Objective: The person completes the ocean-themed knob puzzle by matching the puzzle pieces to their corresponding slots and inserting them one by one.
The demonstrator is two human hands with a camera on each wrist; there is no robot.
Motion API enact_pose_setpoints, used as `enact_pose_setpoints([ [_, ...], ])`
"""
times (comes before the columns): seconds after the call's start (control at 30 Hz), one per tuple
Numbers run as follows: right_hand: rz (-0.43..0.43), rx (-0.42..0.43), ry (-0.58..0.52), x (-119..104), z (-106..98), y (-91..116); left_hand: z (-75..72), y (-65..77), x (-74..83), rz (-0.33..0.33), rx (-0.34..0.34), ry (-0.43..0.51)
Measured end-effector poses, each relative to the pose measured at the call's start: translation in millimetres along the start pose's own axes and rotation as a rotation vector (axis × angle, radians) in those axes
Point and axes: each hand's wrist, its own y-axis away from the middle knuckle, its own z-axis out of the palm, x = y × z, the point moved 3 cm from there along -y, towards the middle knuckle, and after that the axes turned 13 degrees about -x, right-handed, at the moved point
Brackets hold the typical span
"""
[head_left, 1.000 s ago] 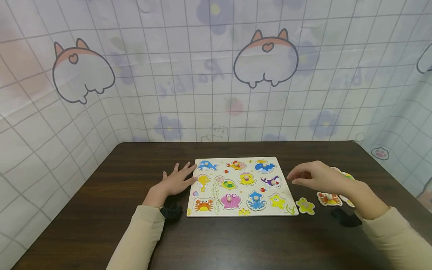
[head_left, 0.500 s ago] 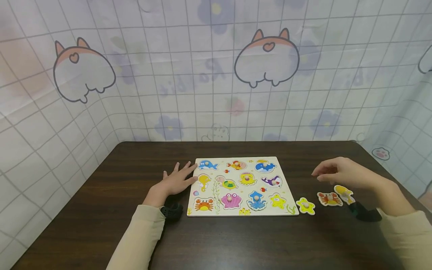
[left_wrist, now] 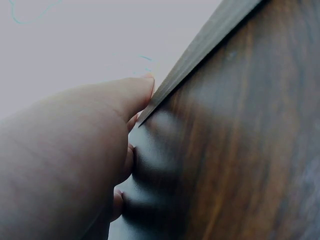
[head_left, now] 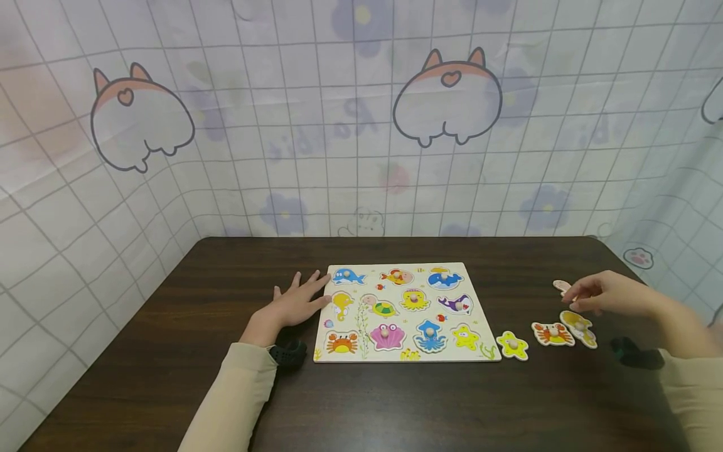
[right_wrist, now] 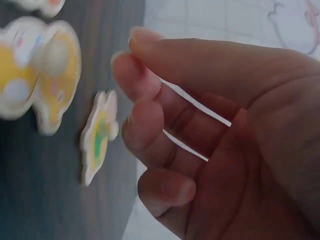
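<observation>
Right wrist view: I have the green, yellow and pink piece [right_wrist: 96, 140] on the dark table [right_wrist: 55, 195], just off the fingertips of the right hand [right_wrist: 240, 145], with a strip of wood visible between. Its small knob [right_wrist: 114, 131] sits on the side toward the fingers. My read on the grip is narrow: thumb and forefinger tips come close together, the other fingers bend loosely, and nothing is held. On the head view the piece's pink end pokes out beyond those fingertips, the rest hidden behind them; from that angle alone I couldn't judge contact.

Nearer the person lies the yellow piece [head_left: 578, 329], with the crab piece [head_left: 552, 334] close beside it; I can't tell whether their edges touch. Further left, by the board's near right corner, I see the star piece [head_left: 513, 345].

Well apart from all this, the left hand [head_left: 290, 306] lies with fingers spread, thumb and forefinger tips at the left edge of the puzzle board [head_left: 369, 273]. Both arms wear beige sleeves [head_left: 226, 402] and black wrist units [head_left: 288, 355]. Behind the table I get a grid-patterned curtain [head_left: 316, 207] with cartoon prints.
</observation>
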Motion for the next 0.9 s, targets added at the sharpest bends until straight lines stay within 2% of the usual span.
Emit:
enact_pose_setpoints([
  [0.3,0.035,-0.06,-0.039,19,7,0,-0.8,1.4,0.9,-0.001,0.0,0.002],
  [0.5,0.064,-0.053,-0.019,21,6,3,-0.4,2.2,1.9,0.0,-0.008,0.007],
  [0.63,0.035,-0.09,-0.055,22,7,6,-1.3,3.7,3.2,-0.001,-0.007,0.006],
  [0.77,-0.043,-0.152,-0.099,25,10,6,-2.2,4.2,3.3,-0.004,-0.003,0.0],
  [0.9,-0.099,-0.168,-0.1,25,12,5,-1.6,3.9,3.3,-0.003,-0.002,-0.004],
])
